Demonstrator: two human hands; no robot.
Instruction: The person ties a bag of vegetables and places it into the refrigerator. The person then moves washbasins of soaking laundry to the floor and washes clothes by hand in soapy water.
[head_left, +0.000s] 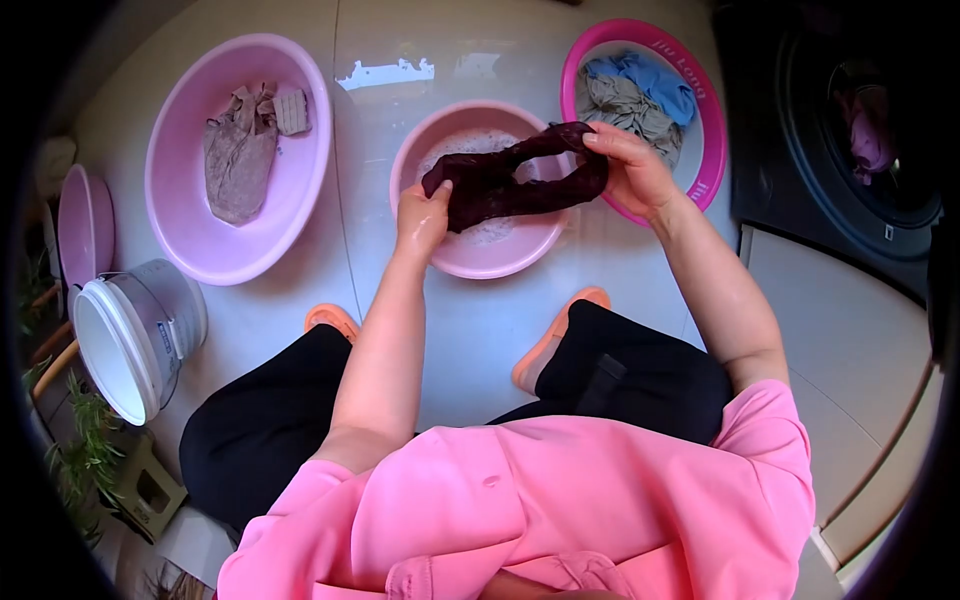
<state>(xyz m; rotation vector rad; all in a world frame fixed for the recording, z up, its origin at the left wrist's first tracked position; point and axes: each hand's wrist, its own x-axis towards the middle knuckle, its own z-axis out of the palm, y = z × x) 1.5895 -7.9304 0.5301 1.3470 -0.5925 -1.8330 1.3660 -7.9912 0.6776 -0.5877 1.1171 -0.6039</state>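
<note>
A wet, dark maroon garment (480,185) stretches between my two hands above a small pink basin (478,262). My left hand (423,218) grips its left end, thumb on top, near the basin's left rim. At the other end, my right hand (632,168) pinches the edge of a strap-like loop, and an opening shows between the loop's two sides. Foamy water (487,232) lies in the basin under the cloth. The exact kind of garment cannot be made out.
On the left is a large pink basin (165,165) with a greyish cloth (240,165) in it. A white bucket (150,335) lies tilted near plants (90,450). A pink-rimmed basin (712,150) holds blue and grey clothes (640,100), beside a dark front-loading washing machine (800,180).
</note>
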